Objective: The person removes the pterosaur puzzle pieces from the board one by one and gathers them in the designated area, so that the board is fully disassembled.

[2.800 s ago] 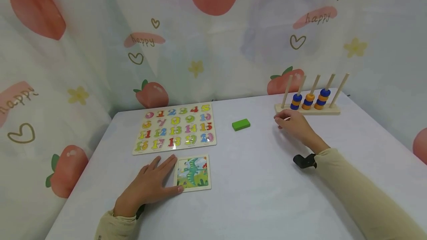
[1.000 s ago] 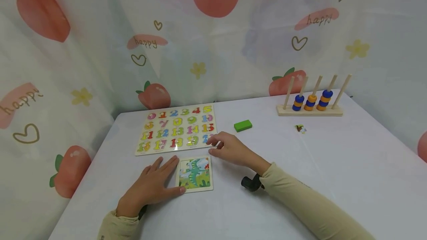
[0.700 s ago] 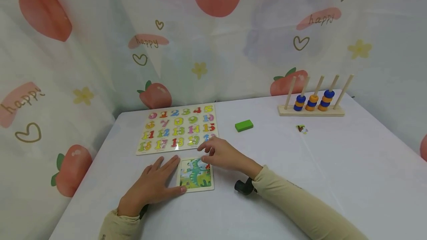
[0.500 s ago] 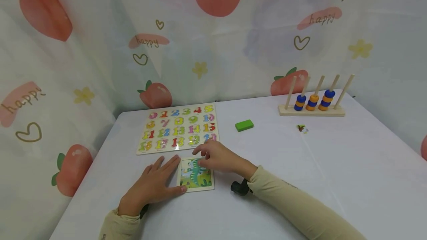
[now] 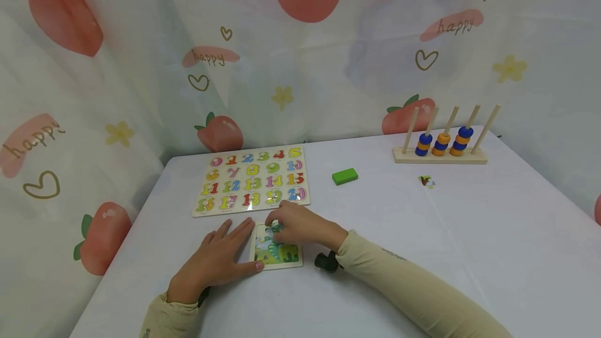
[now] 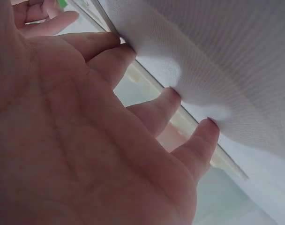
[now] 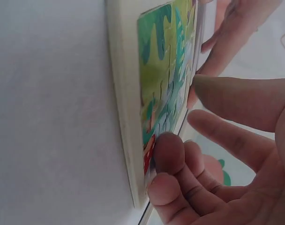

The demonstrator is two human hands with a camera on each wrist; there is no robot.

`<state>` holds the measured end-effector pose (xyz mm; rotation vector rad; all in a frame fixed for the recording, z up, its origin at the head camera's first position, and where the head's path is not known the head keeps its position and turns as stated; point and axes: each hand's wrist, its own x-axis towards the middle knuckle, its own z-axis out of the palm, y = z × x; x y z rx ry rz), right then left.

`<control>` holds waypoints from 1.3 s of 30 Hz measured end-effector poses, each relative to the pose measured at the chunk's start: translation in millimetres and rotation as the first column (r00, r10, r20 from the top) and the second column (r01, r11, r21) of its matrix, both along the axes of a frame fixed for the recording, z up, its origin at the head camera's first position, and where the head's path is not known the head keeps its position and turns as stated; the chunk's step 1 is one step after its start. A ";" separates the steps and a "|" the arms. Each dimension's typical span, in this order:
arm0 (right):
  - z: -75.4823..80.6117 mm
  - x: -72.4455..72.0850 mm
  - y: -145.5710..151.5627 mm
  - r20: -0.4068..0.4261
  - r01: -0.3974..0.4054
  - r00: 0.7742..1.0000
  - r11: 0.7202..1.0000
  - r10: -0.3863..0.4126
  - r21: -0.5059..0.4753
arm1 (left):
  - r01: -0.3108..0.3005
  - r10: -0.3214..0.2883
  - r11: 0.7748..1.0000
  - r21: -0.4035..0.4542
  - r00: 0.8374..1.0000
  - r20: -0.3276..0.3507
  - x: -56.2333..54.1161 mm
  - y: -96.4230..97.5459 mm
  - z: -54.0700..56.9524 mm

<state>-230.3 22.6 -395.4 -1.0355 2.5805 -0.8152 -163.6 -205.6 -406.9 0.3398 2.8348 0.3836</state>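
A small framed jigsaw puzzle point(image 5: 287, 255) with a green dinosaur picture lies on the table between my hands. My left hand point(image 5: 213, 260) is spread along its left side, fingertips down on the tablecloth and the thumb at the frame's lower left corner. Over the upper part of the puzzle hovers my right hand point(image 5: 302, 226), palm down, hiding some of the picture. In the right wrist view its fingertips point(image 7: 169, 152) meet the picture near the frame's edge, while the thumb stands apart with nothing pinched. A loose puzzle piece point(image 5: 427, 181) lies alone at the right.
Behind the puzzle lies a number board point(image 5: 252, 183) with colourful numerals. A green block point(image 5: 345, 176) stands to its right. The bead abacus point(image 5: 440, 156) with upright pegs is at the back right. A fruit-print curtain point(image 5: 328, 67) hangs behind the table point(image 5: 375, 286).
My right hand has left the loose puzzle piece on the table at the right and moved left, over the framed puzzle, down to its surface. My left hand has stayed in place.
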 end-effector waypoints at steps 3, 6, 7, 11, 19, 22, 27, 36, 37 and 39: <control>-1.5 0.0 -3.0 -0.018 0.007 1.000 0.999 -0.007 0.032 | 0.008 -0.008 1.000 0.009 1.000 0.000 0.2 0.3 1.8; -1.7 0.6 -5.2 -0.034 0.010 0.999 0.999 -0.008 0.050 | 0.012 -0.012 1.000 0.011 1.000 -0.001 0.0 0.3 2.5; -1.6 0.9 -5.8 -0.035 0.012 0.999 0.999 -0.010 0.053 | 0.013 -0.013 1.000 0.012 1.000 -0.001 -0.1 0.4 2.7; 1.3 2.8 -7.5 -0.030 0.012 1.000 0.999 -0.010 0.050 | 0.014 -0.014 1.000 0.008 1.000 0.000 -0.2 1.0 4.6; -0.7 3.4 -9.2 -0.005 0.023 1.000 1.000 -0.023 0.015 | 0.005 -0.005 1.000 0.008 1.000 0.001 1.1 1.6 5.4; -3.3 2.9 -8.5 0.018 0.035 0.999 0.999 -0.035 -0.007 | 0.004 -0.004 1.000 0.010 1.000 0.002 0.9 1.4 4.5; -5.4 2.2 -5.4 0.034 0.029 0.999 0.998 -0.028 -0.047 | 0.009 -0.010 1.000 0.008 1.000 0.005 0.2 0.7 2.8; -6.9 -1.9 -1.8 0.023 0.014 1.000 0.995 -0.012 -0.095 | 0.015 -0.015 1.000 0.015 1.000 -0.005 0.8 0.0 2.2; -8.0 -2.8 -1.7 0.016 0.013 1.000 0.995 -0.011 -0.099 | 0.014 -0.014 1.000 0.014 1.000 -0.004 0.9 0.1 2.2; -10.4 -4.3 -1.2 0.003 0.014 1.000 0.994 -0.014 -0.113 | 0.013 -0.013 1.000 0.015 1.000 -0.003 0.9 0.4 2.0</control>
